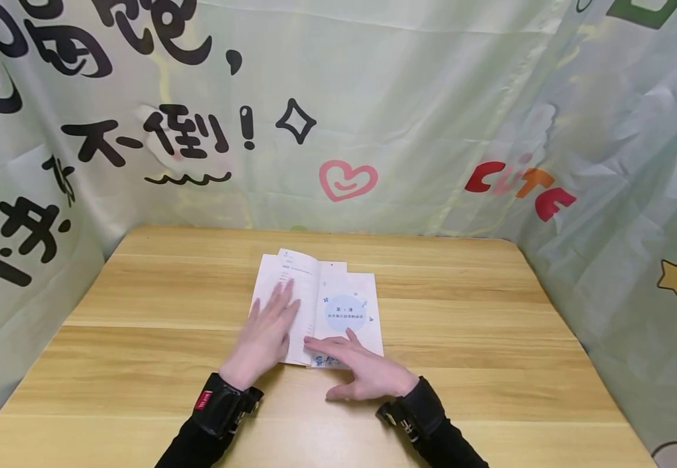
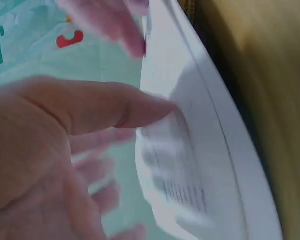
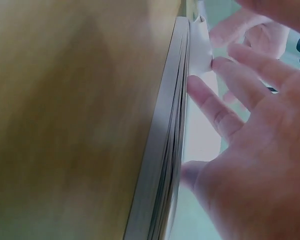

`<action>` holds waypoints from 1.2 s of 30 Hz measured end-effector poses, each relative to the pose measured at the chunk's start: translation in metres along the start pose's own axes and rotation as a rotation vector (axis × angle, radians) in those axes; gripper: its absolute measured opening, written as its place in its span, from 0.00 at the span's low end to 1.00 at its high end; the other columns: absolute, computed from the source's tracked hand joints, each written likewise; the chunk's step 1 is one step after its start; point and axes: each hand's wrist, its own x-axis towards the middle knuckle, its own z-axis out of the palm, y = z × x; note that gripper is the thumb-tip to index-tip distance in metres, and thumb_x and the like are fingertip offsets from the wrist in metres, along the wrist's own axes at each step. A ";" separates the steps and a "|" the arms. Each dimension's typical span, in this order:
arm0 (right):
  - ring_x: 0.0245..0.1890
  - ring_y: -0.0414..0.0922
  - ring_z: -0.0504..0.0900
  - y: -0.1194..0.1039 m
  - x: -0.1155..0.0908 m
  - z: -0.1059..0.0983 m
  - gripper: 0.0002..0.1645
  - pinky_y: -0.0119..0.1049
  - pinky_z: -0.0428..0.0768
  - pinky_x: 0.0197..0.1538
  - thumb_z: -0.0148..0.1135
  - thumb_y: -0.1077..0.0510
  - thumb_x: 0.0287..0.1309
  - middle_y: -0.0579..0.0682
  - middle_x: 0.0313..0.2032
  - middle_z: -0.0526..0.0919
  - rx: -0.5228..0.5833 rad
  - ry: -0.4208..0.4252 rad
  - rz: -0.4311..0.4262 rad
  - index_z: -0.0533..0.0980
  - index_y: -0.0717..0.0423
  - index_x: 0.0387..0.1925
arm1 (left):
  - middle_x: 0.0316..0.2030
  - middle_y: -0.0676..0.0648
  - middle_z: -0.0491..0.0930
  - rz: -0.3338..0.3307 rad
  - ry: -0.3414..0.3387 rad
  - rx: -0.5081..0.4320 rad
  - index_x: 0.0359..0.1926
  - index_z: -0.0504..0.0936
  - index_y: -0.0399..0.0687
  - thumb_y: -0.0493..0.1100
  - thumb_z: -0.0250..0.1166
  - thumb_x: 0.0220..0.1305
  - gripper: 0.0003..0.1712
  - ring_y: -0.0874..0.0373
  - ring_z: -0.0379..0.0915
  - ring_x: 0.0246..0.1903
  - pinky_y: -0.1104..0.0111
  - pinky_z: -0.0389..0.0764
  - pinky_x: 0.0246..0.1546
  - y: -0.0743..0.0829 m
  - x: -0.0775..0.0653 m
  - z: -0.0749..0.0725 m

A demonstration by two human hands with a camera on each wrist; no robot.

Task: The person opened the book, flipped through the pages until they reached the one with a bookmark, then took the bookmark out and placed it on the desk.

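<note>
An open book point(image 1: 322, 312) lies on the wooden worktop point(image 1: 467, 312), about midway between its left and right edges and in from the far edge; its pages are white, and the right one bears a pale blue circle point(image 1: 345, 313) with printed characters; a narrower white part point(image 1: 333, 267) sticks out past the top of the pages, though I cannot tell whether it is a loose leaf or a second booklet.

The left hand point(image 1: 260, 335) reaches over the left page, fingers mostly straight, clamped on nothing that shows; the left wrist view has its thumb point(image 2: 125, 106) against the paper, beside a shadow; the right hand point(image 1: 367, 370) spreads over the lower part of the right page, fingers and thumb apart, with no grip; how hard either presses, I cannot tell.

The right wrist view shows page edges point(image 3: 162, 165) stacked beside the wood; a black band point(image 1: 221, 406) circles the left wrist, another point(image 1: 423, 409) the right; behind the worktop's far edge hangs a pale green cloth point(image 1: 420, 117) with a pink heart point(image 1: 324, 183).
</note>
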 end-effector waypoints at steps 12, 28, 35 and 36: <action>0.59 0.43 0.72 0.011 -0.007 -0.013 0.31 0.48 0.72 0.62 0.69 0.58 0.52 0.49 0.58 0.78 0.102 0.157 0.077 0.73 0.57 0.59 | 0.70 0.39 0.59 0.156 -0.153 -0.075 0.66 0.67 0.36 0.26 0.56 0.56 0.34 0.43 0.50 0.68 0.37 0.56 0.62 0.011 -0.001 0.016; 0.70 0.55 0.52 0.027 -0.028 -0.033 0.46 0.58 0.56 0.68 0.76 0.54 0.40 0.57 0.70 0.60 0.036 0.024 0.187 0.69 0.57 0.64 | 0.67 0.28 0.59 0.129 -0.128 -0.001 0.61 0.76 0.43 0.60 0.68 0.51 0.40 0.36 0.51 0.67 0.40 0.54 0.65 0.028 -0.003 0.024; 0.70 0.54 0.54 0.029 -0.029 -0.036 0.42 0.57 0.57 0.68 0.75 0.59 0.41 0.55 0.69 0.63 0.004 0.019 0.228 0.71 0.59 0.62 | 0.64 0.23 0.61 0.181 -0.105 0.003 0.59 0.78 0.42 0.55 0.70 0.52 0.36 0.33 0.54 0.65 0.46 0.59 0.66 0.029 -0.002 0.026; 0.69 0.54 0.55 0.029 -0.029 -0.036 0.42 0.57 0.58 0.68 0.74 0.59 0.41 0.55 0.69 0.63 -0.002 0.024 0.225 0.72 0.59 0.62 | 0.63 0.23 0.61 0.181 -0.106 0.003 0.59 0.78 0.42 0.55 0.70 0.52 0.35 0.33 0.54 0.65 0.46 0.59 0.66 0.029 -0.002 0.027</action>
